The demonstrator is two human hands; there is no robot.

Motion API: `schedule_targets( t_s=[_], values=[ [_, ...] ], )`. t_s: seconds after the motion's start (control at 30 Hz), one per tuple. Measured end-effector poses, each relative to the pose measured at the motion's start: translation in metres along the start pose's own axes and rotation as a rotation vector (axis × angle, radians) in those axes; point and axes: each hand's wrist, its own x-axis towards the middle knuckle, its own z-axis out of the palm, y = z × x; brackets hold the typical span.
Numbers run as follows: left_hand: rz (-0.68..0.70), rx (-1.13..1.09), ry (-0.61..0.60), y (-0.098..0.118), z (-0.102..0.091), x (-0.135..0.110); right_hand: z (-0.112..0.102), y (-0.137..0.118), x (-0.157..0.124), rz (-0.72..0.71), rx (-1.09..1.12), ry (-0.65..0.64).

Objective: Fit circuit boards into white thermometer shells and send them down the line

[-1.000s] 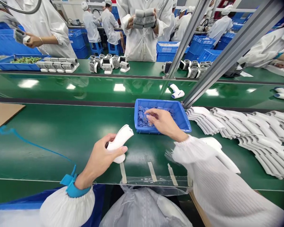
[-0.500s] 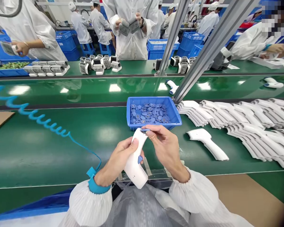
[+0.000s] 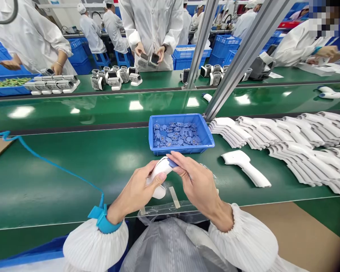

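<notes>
My left hand (image 3: 136, 189) is closed around a white thermometer-gun housing (image 3: 159, 192), thumb along its side. The housing is tilted over, its handle pointing down toward me. At the housing's upper end, the fingers of my right hand (image 3: 197, 179) are closed on a small blue end piece (image 3: 172, 163), pressed against the opening; they partly cover it. Beyond my hands stands a blue bin (image 3: 210, 145) holding many small blue plastic pieces (image 3: 175, 134). A loose white housing shell (image 3: 243, 163) lies to the right of my right hand.
Rows of stacked white shells (image 3: 300, 158) cover the bench's right side. A metal post (image 3: 238, 56) rises behind the bin. My left wrist wears a blue strap (image 3: 100, 219) with a cord running left. Across the green conveyor (image 3: 110, 109), co-workers handle grey-and-white devices.
My hands have tipped the housing, so its handle is turned under and the blue piece sits against its end. The blue trigger no longer shows. The wrist cord has swung lower and straighter.
</notes>
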Motion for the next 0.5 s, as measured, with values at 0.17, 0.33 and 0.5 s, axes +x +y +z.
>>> schedule_targets(
  t_s=[0.17, 0.33, 0.5],
  values=[
    [-0.037, -0.03, -0.041, -0.0042, -0.0011, 0.0001, 0.0002, -0.001, 0.0017, 0.055, 0.057, -0.026],
    [-0.048, -0.038, -0.02, -0.0022, 0.0005, 0.0019, -0.0002, -0.002, 0.0031, 0.168, 0.13, -0.051],
    [-0.061, -0.034, -0.028, -0.0002, 0.0023, 0.0036, 0.0027, -0.0016, 0.0037, 0.308, 0.224, -0.124]
  ],
)
